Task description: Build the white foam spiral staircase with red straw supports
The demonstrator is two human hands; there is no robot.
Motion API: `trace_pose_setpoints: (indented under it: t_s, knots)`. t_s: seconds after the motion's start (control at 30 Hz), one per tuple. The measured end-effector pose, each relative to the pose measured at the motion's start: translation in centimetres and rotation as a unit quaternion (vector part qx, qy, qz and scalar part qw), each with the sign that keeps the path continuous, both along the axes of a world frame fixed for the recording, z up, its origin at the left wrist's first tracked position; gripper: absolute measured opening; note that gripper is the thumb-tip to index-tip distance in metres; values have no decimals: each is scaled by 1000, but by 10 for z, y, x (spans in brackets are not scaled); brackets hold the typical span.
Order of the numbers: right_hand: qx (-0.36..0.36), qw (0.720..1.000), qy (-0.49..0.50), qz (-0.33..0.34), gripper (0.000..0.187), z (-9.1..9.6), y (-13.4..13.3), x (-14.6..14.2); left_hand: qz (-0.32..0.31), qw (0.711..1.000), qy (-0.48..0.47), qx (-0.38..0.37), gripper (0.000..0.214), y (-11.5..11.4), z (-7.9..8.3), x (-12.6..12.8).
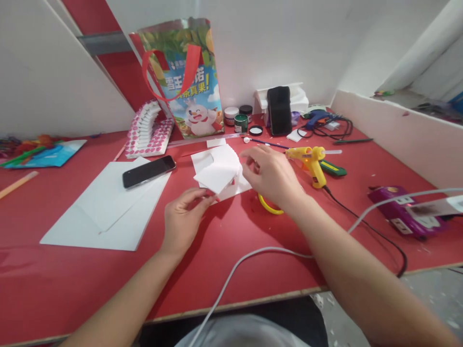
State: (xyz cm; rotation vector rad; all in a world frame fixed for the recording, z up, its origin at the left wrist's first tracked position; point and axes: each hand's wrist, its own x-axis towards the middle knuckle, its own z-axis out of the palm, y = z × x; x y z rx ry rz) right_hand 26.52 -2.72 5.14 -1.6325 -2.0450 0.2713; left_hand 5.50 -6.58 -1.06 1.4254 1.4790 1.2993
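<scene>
A fanned stack of white paper pieces (219,168) stands near the middle of the red table, on a flat white sheet (237,189). At the stack's near corner my left hand (184,217) has its thumb and forefinger closed on the edge of the top piece of paper. My right hand (273,176) hovers just right of the stack, fingers curved, thumb and forefinger apart, with nothing visible between them. Partly under that hand lies a yellow ring-shaped roll (269,206). Beside it a yellow glue gun (311,164) rests with its cord trailing right.
Left are white sheets (97,207) with a phone (149,172) on top. Behind stand a colourful bag (195,91), tissues (148,130), paint jars (240,124) and an upright phone (279,111). A purple device (405,212) lies right. A white cable (249,255) crosses the front.
</scene>
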Motion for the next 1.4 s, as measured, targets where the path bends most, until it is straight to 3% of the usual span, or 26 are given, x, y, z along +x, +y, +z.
trace_pose_setpoints:
  t_s: [0.13, 0.4, 0.57, 0.83, 0.93, 1.2, 1.4]
  knots:
    - [-24, 1000, -4, 18, 42, -23, 0, -6, -21, 1000, 19, -9, 10, 4, -1, 4]
    - [-31, 999, -1, 42, 51, -32, 3, -2, -42, 999, 10, -17, 17, 12, 0, 13]
    - [28, 996, -20, 78, 54, -36, 1, -2, -51, 998, 29, -6, 15, 14, 2, 15]
    - [107, 981, -18, 160, 42, -51, 11, -1, -69, 997, 11, 23, 14, 19, -4, 16]
    - [107, 982, 3, 156, 38, -46, 16, -2, -80, 996, 11, 41, 12, 23, 0, 15]
    - [103, 982, 76, 139, 36, -13, 27, -11, -85, 989, 26, 117, 11, 43, 21, 7]
    - [92, 985, 15, 145, 31, -17, 28, -19, -99, 990, 24, 97, 10, 52, 9, 2]
